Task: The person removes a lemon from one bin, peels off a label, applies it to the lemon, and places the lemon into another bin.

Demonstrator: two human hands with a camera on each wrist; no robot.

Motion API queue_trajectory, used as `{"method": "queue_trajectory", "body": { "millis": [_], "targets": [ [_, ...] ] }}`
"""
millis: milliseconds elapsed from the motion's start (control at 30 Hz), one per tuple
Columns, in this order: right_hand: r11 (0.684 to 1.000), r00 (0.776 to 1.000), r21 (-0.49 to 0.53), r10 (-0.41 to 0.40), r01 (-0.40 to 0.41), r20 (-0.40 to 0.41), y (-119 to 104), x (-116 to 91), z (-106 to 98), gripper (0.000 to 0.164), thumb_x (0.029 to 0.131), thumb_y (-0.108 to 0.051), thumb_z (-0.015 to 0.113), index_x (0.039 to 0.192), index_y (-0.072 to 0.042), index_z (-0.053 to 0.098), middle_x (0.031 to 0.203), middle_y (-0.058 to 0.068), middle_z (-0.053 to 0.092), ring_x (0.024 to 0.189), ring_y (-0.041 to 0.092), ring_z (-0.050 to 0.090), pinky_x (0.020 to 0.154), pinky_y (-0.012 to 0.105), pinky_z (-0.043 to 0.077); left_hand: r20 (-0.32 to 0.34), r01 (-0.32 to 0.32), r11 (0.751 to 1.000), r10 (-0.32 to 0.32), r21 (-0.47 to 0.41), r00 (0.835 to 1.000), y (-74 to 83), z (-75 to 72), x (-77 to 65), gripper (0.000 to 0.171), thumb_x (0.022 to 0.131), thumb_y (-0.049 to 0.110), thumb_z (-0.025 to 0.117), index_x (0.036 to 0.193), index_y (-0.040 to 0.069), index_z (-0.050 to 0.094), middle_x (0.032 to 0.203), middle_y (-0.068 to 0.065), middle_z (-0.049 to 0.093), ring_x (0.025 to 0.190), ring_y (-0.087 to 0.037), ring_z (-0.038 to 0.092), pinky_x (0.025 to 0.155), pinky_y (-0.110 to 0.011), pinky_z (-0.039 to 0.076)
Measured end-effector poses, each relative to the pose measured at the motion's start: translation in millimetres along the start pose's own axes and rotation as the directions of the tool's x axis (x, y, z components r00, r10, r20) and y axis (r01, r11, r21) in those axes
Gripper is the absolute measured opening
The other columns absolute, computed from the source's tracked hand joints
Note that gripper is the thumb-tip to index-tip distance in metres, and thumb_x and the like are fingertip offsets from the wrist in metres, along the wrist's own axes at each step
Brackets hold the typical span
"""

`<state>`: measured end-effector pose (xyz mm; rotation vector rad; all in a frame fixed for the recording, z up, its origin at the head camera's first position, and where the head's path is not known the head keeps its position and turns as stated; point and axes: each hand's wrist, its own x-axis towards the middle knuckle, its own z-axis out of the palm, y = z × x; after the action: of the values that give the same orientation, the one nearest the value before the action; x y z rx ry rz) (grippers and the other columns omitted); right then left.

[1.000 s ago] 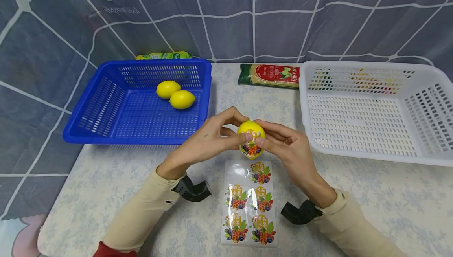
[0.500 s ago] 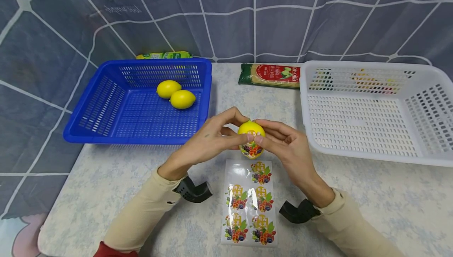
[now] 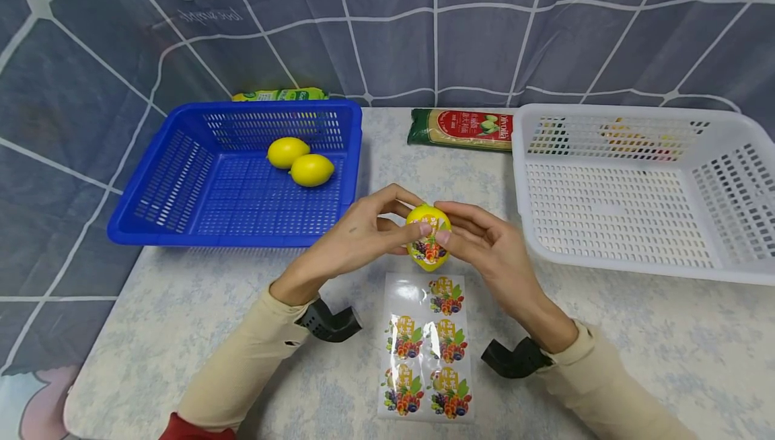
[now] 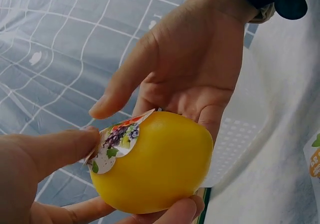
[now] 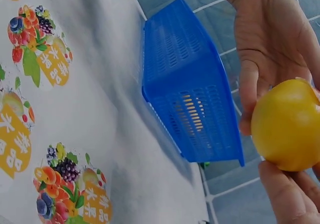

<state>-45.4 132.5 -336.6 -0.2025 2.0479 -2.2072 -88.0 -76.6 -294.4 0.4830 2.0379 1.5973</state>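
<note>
The lemon (image 4: 160, 164) is in your hands just beyond the far edge of the sticker sheet (image 3: 407, 293). Your left hand (image 3: 357, 235) pinches it, thumb on the fruit sticker (image 4: 119, 140); your right hand (image 3: 499, 251) holds it from the other side, though whether that thumb presses the sticker or only hovers, you cannot tell. Its smooth, glossy skin looks firm, light and a little slippery, probably hard to bruise; hold it round its flanks, leaving the curved front to the thumbs, since the sticker's edge lifts slightly. Beyond the sheet to the left stands the blue basket (image 3: 236, 239) with two lemons (image 3: 311, 170); beyond it to the right, the white basket (image 3: 636, 266). A green-and-red packet (image 3: 463, 129) lies farther past the sheet. Your black wrist mounts (image 3: 329, 322) flank the sheet and could brush it.
</note>
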Motion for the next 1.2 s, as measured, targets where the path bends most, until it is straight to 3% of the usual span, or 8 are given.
{"method": "queue_trajectory", "body": {
  "millis": [333,667,1200],
  "targets": [
    [0.999,1.000,-0.034,0.022,-0.022,-0.002,-1,2,-1,0.049,0.091,-0.012,0.071,0.136,-0.002,0.054,0.130,0.013,0.060,0.117,0.022,0.062,0.091,0.031,0.054,0.014,0.012,0.999,-0.013,0.039,1.000,-1.5,-1.3,0.7,0.038,0.096,0.025,0.066,0.130,0.011,0.056,0.120,-0.012,0.060,0.094,-0.021,0.070,0.078,-0.034,0.059],
    [0.998,0.999,-0.049,0.035,-0.035,-0.005,-3,2,-2,0.050,0.091,-0.016,0.072,0.137,-0.005,0.054,0.130,0.013,0.060,0.117,0.022,0.062,0.090,0.032,0.054,0.040,-0.006,1.000,0.006,0.009,0.999,-1.4,-0.5,1.7,0.038,0.097,0.017,0.063,0.133,0.007,0.053,0.122,-0.014,0.058,0.098,-0.022,0.069,0.080,-0.034,0.058],
    [0.991,0.999,-0.124,0.046,-0.046,0.004,-13,6,-7,0.055,0.086,-0.017,0.077,0.136,-0.009,0.056,0.130,0.007,0.062,0.115,0.018,0.063,0.087,0.031,0.056,0.015,-0.034,0.999,0.034,-0.030,0.999,-1.0,1.3,4.0,0.040,0.098,0.014,0.062,0.135,0.005,0.052,0.121,-0.016,0.059,0.098,-0.023,0.069,0.082,-0.036,0.058]
  ]
}}
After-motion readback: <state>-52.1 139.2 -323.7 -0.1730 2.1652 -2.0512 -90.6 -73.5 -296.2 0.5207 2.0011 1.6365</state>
